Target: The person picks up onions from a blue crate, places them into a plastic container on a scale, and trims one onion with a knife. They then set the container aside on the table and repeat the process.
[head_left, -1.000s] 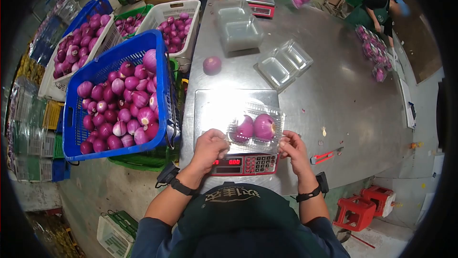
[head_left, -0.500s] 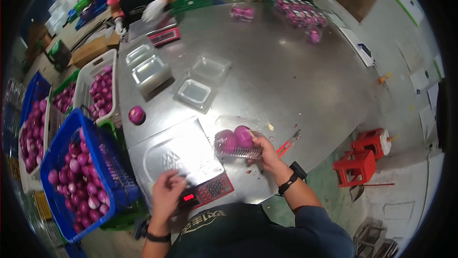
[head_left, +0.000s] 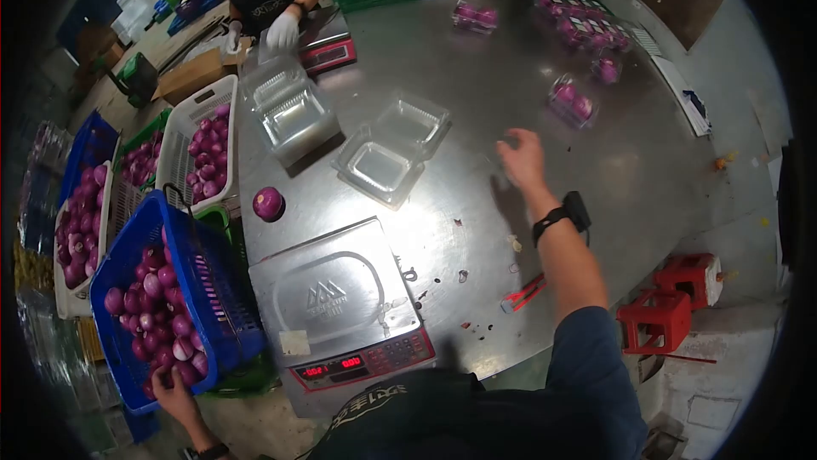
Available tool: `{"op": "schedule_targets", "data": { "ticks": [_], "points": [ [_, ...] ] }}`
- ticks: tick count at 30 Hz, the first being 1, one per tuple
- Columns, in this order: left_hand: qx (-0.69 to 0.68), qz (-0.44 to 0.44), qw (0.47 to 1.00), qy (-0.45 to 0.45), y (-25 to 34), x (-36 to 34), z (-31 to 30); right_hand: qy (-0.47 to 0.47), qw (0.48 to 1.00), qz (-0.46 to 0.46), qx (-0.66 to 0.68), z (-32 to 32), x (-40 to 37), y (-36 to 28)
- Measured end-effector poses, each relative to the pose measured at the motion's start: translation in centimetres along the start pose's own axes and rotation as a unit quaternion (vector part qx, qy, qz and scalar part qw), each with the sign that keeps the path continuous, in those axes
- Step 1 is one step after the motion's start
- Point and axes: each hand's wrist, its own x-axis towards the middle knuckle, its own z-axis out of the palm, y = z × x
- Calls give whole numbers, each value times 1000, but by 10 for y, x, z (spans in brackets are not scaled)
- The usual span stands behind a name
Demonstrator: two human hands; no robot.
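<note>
Onion pack (head_left: 572,101) on table (head_left: 630,179), beyond right hand (head_left: 521,158), not touching. Right hand open, empty, fingers spread above table. Empty clamshell (head_left: 391,149) to its left. Left hand (head_left: 174,392) low at basket (head_left: 217,298) corner, by onions (head_left: 153,307); grip cannot be told. Scale (head_left: 336,298) between hands.

The left hand (head_left: 173,398) at the near corner of the blue basket (head_left: 223,307) is dim, its hold on the onions (head_left: 157,311) unclear, and the red digits of the scale (head_left: 328,294) are too small to read.
</note>
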Motion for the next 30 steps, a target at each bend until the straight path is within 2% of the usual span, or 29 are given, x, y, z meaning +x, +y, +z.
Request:
{"op": "schedule_targets", "data": {
  "ticks": [1, 3, 4, 6, 8, 9, 10, 11, 15, 18, 20, 21, 23, 25, 27, 28, 30],
  "points": [
    [113, 3, 994, -8, -14, -1, 3, -57, 996, -11, 62, 17, -14, -31],
    [11, -23, 999, -47, -31, 5, 6, -141, 979, -58, 133, 57, -44, -82],
    [24, -46, 997, -65, -35, 8, 6, -152, 976, -68, 142, 70, -50, -96],
    [57, 0, 998, -33, -19, 1, 6, -221, 949, -168, 148, 114, -73, -144],
    [86, -64, 993, -58, 26, -1, 0, -254, 942, -191, 106, 157, -84, -165],
    [139, -28, 988, -63, 16, 0, 1, -241, 927, -275, 90, 182, -84, -162],
    [168, -12, 983, -67, 21, 0, -1, -358, 896, -262, -2, 200, -75, -163],
    [180, -13, 981, -75, 37, 0, -4, -427, 870, -242, -33, 208, -73, -160],
    [216, -15, 970, -107, 58, 8, -11, -348, 879, -311, -95, 216, -78, -149],
    [223, -27, 968, -110, 62, 10, -14, -342, 880, -304, -130, 199, -85, -155],
    [220, -34, 963, -151, 66, 13, -16, -275, 903, -312, -106, 197, -83, -150],
    [219, -41, 963, -150, 66, 14, -17, -277, 900, -318, -107, 193, -83, -156],
    [227, -31, 959, -169, 65, 16, -19, -266, 942, -207, -5, 182, -84, -171],
    [220, -32, 956, -193, 62, 20, -19, -244, 951, -188, -22, 178, -85, -177],
    [219, -46, 924, -309, 64, 32, -25, -144, 971, -191, 19, 169, -89, -184],
    [214, -46, 924, -313, 60, 41, -26, -142, 971, -192, 12, 152, -100, -198],
    [206, -3, 858, -470, 51, 63, -25, -167, 941, -289, 63, 102, -140, -227]
  ]
}}
